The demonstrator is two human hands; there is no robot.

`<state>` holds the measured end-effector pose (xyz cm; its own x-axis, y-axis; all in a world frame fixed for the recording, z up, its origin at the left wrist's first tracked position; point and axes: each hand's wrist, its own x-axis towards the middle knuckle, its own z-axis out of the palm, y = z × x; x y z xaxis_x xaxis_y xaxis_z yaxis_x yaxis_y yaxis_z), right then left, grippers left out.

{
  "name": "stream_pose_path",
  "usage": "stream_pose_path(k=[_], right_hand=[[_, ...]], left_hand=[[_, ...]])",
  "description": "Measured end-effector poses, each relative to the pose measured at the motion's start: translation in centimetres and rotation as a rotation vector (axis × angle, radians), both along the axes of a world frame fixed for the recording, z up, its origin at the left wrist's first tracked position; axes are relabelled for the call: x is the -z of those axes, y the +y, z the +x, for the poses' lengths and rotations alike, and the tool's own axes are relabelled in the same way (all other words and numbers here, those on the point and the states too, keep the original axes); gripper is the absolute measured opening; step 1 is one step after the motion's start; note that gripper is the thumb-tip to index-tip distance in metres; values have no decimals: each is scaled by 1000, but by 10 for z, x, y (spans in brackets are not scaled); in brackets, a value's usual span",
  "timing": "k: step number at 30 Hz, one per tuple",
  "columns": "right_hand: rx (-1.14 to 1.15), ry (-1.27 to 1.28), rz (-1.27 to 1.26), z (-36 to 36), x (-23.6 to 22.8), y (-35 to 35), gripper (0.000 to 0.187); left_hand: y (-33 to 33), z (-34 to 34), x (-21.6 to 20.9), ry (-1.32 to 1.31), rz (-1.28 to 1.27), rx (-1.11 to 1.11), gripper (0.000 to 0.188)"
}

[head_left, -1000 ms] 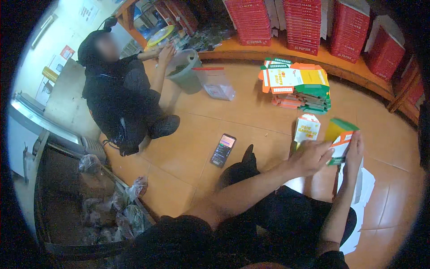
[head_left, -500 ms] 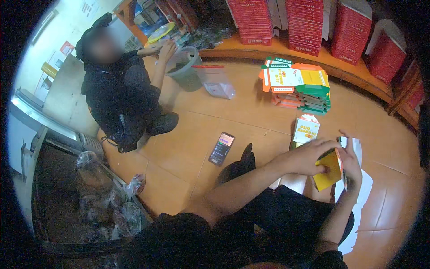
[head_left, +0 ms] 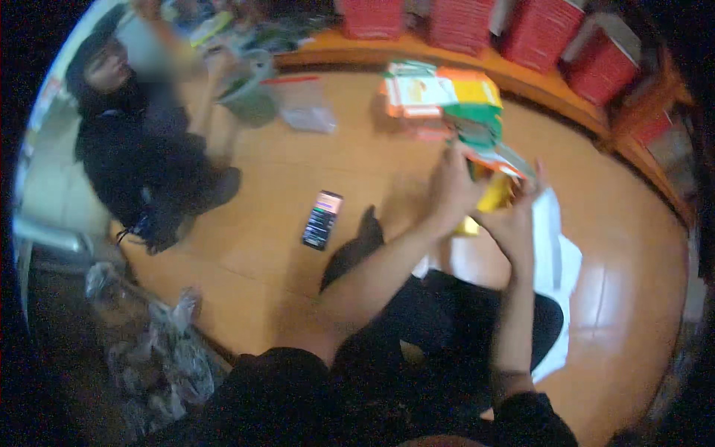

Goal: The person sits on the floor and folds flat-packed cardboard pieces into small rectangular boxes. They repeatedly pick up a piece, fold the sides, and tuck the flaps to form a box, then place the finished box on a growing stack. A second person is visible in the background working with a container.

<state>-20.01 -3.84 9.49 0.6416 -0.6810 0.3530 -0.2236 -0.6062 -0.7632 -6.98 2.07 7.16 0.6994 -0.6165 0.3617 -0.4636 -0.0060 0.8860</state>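
Note:
Between my hands, in front of my lap, is a small folding carton (head_left: 494, 197) with a yellow inside and orange, white and green edges. My left hand (head_left: 454, 191) is closed on its left side. My right hand (head_left: 514, 221) grips it from the right and below, a finger raised at the far edge. Motion blurs both hands, and part of the carton hides behind the fingers. Just beyond is a stack of flat cartons (head_left: 424, 93) in orange, white, yellow and green. White flat cardboard pieces (head_left: 557, 268) lie on the floor beside my right knee.
A lit phone (head_left: 322, 220) lies on the tiled floor to the left. Farther off are a clear plastic bag (head_left: 309, 115), a bucket (head_left: 253, 93) and a crouching co-worker (head_left: 141, 149). Red box stacks (head_left: 458, 22) line an orange shelf. Plastic-wrapped items (head_left: 156, 357) lie lower left.
Both hands have moved forward and left with the carton, nearer the stack, and the carton has turned. My view has shifted right and down. The co-worker has raised an arm.

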Motion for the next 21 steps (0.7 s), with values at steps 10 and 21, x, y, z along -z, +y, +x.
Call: stream_pose_path(k=[10,21], right_hand=[[337,-105,30,21,-5,4,127],[451,594,33,48,142,14,133]], left_hand=[[6,27,-20,196,-40,406,56],[2,83,10,482,-177,153,41]])
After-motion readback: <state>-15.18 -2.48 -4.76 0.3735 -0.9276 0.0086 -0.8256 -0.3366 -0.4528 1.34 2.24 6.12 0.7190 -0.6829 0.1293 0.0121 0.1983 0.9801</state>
